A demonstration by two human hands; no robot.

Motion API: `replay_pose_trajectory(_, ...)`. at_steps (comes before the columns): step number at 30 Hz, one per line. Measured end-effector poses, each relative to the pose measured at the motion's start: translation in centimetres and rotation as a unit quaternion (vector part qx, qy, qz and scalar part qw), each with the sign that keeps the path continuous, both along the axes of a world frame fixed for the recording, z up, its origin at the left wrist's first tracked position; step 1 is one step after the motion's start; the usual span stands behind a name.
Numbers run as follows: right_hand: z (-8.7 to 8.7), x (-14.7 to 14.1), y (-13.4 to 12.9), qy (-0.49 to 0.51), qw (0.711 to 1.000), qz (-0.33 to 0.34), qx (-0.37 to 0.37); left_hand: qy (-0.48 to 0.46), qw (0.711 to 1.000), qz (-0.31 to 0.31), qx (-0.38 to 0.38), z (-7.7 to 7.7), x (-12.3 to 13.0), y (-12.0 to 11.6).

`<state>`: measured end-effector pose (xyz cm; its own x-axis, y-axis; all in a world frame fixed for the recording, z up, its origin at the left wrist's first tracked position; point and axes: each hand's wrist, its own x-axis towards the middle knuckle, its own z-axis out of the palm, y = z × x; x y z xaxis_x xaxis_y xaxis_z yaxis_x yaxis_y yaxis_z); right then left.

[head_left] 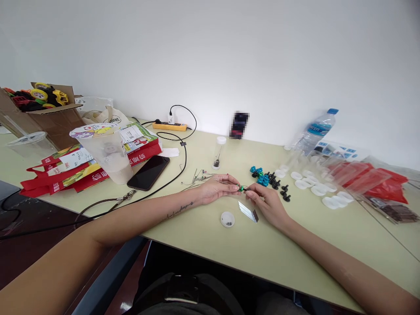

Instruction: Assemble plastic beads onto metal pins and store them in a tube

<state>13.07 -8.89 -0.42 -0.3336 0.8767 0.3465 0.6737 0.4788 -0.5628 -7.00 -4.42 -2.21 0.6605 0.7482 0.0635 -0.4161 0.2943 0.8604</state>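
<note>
Over the table, my left hand [218, 189] pinches a small shiny green metal part [241, 188] between thumb and fingers. From the other side, my right hand [267, 203] has its fingers closed at the green part's dark end; how far the two pieces are joined I cannot make out. Thin metal rods [198, 176] lie loose behind my left hand. A flat row of silver needle-like rods [248, 212] lies below my right hand, beside a white cap [227, 219] holding tiny metal bits. Small blue parts [262, 180] and black knob-like parts [285, 192] are piled behind my right hand.
A clear tube [218, 153] with a white lid stands behind my hands. White caps [315, 183], a water bottle [316, 131] and red packaging [380, 179] are right. A phone [149, 173], a black cable [164, 189], a plastic cup [108, 153] and a cardboard box [59, 124] are left.
</note>
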Motion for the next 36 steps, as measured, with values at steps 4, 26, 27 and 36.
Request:
replay_pose_trajectory(4,0.19,-0.03,-0.05,0.006,1.0,0.021,-0.019,0.006,1.0,0.0,-0.001,0.02,0.03,0.0)
replay_pose_trajectory(26,0.06,0.1,-0.02,0.009,1.0,0.02,-0.018,-0.006,1.0,-0.001,0.001,-0.13,0.05,0.09)
replay_pose_trajectory(27,-0.03,0.11,0.02,0.01,1.0,0.012,-0.01,-0.005,1.0,0.001,-0.001,-0.1,0.02,0.11)
replay_pose_trajectory(36,-0.1,0.09,0.06,0.015,1.0,-0.005,0.005,-0.002,1.0,0.003,-0.005,0.1,-0.05,-0.04)
